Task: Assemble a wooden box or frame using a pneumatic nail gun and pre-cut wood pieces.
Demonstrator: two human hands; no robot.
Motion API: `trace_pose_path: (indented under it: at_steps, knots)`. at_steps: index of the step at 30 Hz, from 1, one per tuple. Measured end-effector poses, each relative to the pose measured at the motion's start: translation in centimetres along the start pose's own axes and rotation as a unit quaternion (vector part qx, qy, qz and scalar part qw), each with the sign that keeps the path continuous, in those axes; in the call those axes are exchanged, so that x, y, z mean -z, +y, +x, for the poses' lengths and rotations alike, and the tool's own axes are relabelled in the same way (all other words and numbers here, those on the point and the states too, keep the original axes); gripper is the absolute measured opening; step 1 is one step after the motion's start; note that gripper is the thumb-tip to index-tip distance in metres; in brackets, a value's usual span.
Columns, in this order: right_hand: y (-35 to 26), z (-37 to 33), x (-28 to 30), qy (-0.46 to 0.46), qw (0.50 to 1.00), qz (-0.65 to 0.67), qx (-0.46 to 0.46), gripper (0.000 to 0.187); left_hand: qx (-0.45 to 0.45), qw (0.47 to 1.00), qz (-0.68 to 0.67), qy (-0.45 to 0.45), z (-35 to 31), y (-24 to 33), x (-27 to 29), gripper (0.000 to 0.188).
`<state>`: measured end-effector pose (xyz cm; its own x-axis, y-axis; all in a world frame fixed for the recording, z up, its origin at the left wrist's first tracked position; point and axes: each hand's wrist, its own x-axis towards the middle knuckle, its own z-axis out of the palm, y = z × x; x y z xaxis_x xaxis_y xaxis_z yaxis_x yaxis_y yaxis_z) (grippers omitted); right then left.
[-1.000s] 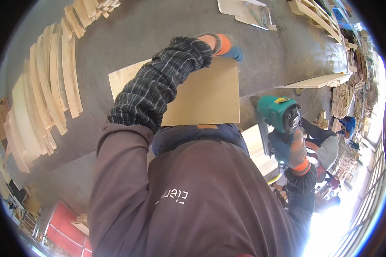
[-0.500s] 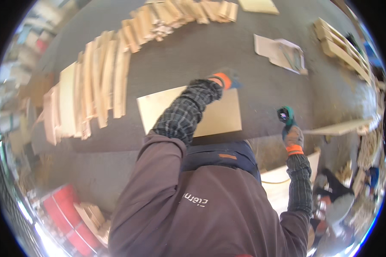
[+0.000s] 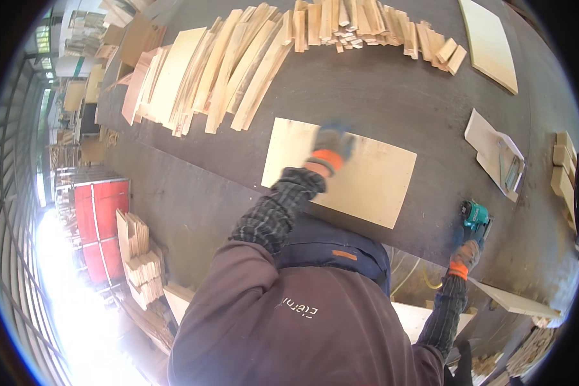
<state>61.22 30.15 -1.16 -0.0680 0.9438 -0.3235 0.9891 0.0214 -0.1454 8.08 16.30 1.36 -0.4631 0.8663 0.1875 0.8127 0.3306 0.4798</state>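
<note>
A flat rectangular wooden board [image 3: 373,174] lies on the dark tabletop in front of me. Over its far edge is my left hand [image 3: 331,147], in a grey-blue glove with an orange cuff; motion smears its fingers, and I cannot tell whether it touches the wood. My right hand [image 3: 468,253], gloved alike, grips a teal nail gun [image 3: 476,215] to the right of the board, at or just above the tabletop. The handle is mostly hidden by the hand.
Long wooden strips [image 3: 238,64] lie at the far left, with several shorter blocks [image 3: 350,22] farther back. At right are a pale board [image 3: 489,45], an angular tray-like piece [image 3: 489,145] and a pallet-like wooden piece [image 3: 563,174]. A yellow hose [image 3: 429,276] hangs near the table edge.
My view has swung left, bringing the red panel and stacked wood at left into fuller sight. My left hand has shifted leftward along the board's far edge. The nail gun stays in my right hand.
</note>
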Motion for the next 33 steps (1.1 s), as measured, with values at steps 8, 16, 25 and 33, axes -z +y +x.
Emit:
trace_pose_path:
  at_steps: [8,16,25,33]
  knots:
    - [-10.5,-7.3,0.6,0.157,0.955,0.109,0.227,0.066,0.285,0.9,0.308,0.114,-3.5,-21.7,10.6,0.054]
    - [-16.6,-9.3,-2.3,-0.005,0.967,0.23,0.107,0.065,0.296,0.934,0.199,0.004,-3.5,-25.0,13.3,0.056]
    - [-20.3,-6.4,-1.5,0.017,0.96,0.27,0.07,0.057,0.476,0.652,-0.575,-0.134,-15.3,-20.9,20.4,0.047]
    - [-24.4,-4.3,0.9,0.02,0.943,0.316,0.097,0.054,0.378,0.674,-0.584,-0.25,-16.3,-18.3,19.7,0.042]
